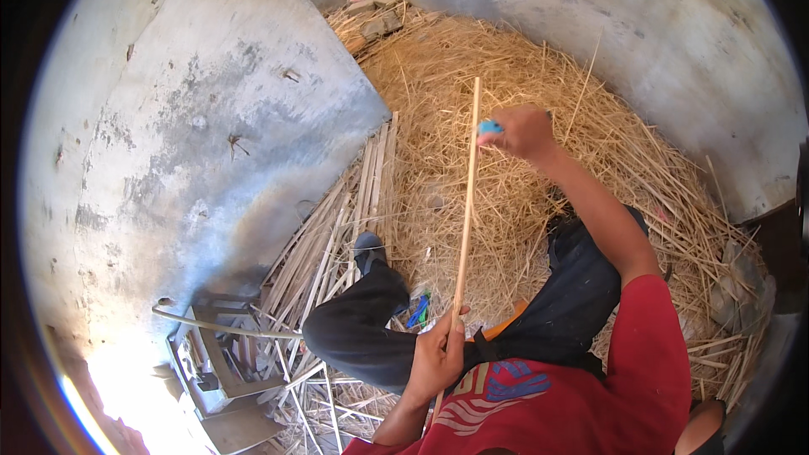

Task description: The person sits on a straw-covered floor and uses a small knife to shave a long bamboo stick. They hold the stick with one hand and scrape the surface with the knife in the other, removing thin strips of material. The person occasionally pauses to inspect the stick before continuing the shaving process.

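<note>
A long, pale strip that looks like split bamboo stands out in front of me, running from my lap toward the far wall. My left hand is wrapped round its lower part, close to my body, and a short end shows below the fist. Near the strip's far end, my right hand is closed on a small blue tool. The tool's blue end is beside the strip; whether it touches cannot be made out. My fingers hide most of the tool, so its kind is unclear.
Straw-like shavings heap across the floor up to the walls. Many long strips lie to the left by a leaning grey panel. A wooden frame stands at lower left. A blue and green object lies between my legs.
</note>
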A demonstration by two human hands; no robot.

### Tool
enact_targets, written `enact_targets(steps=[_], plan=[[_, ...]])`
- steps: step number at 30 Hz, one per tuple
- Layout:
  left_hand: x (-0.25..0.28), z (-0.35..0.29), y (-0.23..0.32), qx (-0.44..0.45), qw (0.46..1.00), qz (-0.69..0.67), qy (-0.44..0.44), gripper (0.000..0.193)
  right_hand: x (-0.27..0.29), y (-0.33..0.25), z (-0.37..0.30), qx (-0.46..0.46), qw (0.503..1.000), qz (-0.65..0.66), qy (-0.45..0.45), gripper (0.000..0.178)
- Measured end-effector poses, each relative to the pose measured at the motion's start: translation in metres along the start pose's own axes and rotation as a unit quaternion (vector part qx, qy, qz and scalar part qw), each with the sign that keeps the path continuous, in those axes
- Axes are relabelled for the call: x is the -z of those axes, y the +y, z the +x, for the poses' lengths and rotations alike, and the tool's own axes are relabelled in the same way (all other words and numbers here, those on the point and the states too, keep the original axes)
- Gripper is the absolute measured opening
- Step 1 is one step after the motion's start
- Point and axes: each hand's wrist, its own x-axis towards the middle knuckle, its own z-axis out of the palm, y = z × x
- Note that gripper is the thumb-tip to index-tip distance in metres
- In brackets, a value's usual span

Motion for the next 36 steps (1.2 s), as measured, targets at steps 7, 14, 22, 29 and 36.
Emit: enact_targets(steps=[7,14,22,29,36], plan=[[0.004,-0.014,0.01,0.025,0.999,0.024,-0.018,0.029,-0.005,0.049,0.006,-0.093,0.993,-0.072,-0.029,0.078],[0.004,-0.044,-0.012,0.184,0.967,-0.144,-0.105,0.03,0.047,0.088,0.023,-0.383,0.902,-0.04,-0.195,0.084],[0.05,0.102,-0.011,0.025,0.977,-0.211,0.01,0.037,0.058,-0.038,0.021,-0.154,0.911,0.102,-0.37,0.069],[0.054,0.18,0.009,0.011,0.977,-0.198,-0.077,0.03,0.032,-0.083,0.017,-0.052,0.952,0.191,-0.233,0.068],[0.041,0.184,-0.011,-0.004,0.972,-0.184,-0.144,0.026,0.02,-0.081,-0.009,-0.032,0.967,0.183,-0.176,0.061]])
